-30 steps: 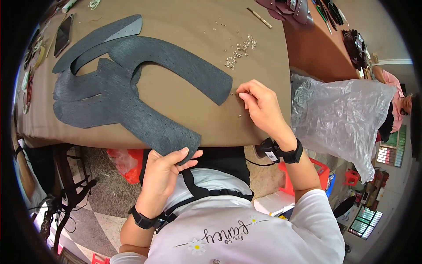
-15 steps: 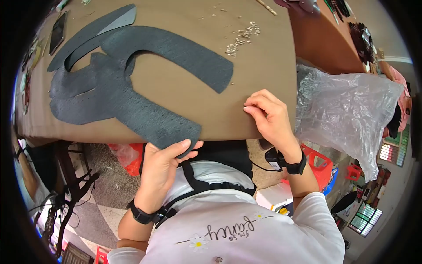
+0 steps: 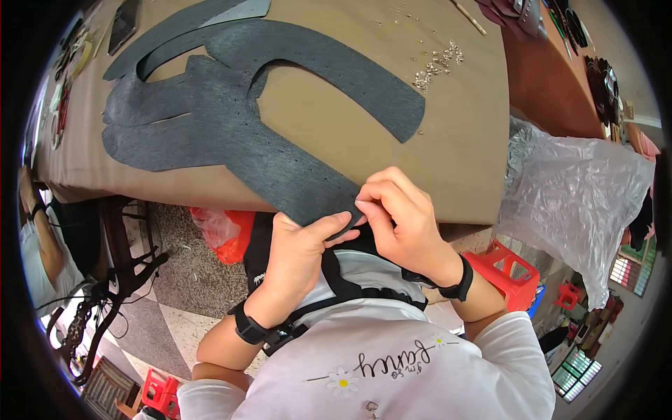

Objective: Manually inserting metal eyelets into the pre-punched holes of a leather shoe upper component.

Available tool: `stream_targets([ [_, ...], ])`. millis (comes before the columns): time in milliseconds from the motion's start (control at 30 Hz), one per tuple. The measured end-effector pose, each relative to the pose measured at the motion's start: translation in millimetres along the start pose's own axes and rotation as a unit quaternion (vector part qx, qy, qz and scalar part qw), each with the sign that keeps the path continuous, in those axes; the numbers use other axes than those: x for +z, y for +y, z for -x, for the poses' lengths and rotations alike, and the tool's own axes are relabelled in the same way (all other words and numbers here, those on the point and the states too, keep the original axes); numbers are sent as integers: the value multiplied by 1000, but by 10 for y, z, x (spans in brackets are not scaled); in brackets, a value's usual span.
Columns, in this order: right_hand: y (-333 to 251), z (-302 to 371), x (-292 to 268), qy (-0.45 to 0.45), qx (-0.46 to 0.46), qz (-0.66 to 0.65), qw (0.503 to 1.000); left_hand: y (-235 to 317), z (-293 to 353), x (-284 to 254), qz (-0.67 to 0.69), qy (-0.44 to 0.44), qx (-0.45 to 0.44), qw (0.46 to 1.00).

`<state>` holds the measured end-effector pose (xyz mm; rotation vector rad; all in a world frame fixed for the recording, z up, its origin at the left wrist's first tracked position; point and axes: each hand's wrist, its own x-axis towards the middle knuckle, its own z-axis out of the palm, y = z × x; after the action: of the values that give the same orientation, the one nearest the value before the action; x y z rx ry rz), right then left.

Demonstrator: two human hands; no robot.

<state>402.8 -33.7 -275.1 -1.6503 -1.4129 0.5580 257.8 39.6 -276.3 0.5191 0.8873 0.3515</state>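
Below table [image 3: 458,175], red bag [image 3: 240,238]; left hand [image 3: 290,253] grips panel [image 3: 294,168].

- Left hand [image 3: 297,245] grips a dark grey piece [image 3: 280,164] at the table's [image 3: 465,168] near edge.
- Right hand [image 3: 402,220], thumb and forefinger together, touches that same end.
- Small shiny bits [image 3: 439,64] lie toward the right edge.
- Phone [image 3: 124,26] toward the left edge.

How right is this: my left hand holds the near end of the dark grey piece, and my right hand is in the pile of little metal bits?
Not quite: the head view shows your right hand at the edge of the dark grey piece, not in the pile of little metal bits. Your left hand does hold its near end.
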Motion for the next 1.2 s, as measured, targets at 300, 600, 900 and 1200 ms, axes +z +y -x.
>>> stream_targets([
  [300,3,-10,50,6,43,20,999,-42,-2,-28,27,-18,22,999],
  [600,-92,-80,3,-19,102,-9,995,-61,-10,-29,15,-10,34,999],
  [900,-202,-224,-90,-69,278,-22,958,-56,6,-46,26,-16,48,998],
  [1200,-75,-231,81,-69,96,21,993,21,38,7,18,23,71,997],
])
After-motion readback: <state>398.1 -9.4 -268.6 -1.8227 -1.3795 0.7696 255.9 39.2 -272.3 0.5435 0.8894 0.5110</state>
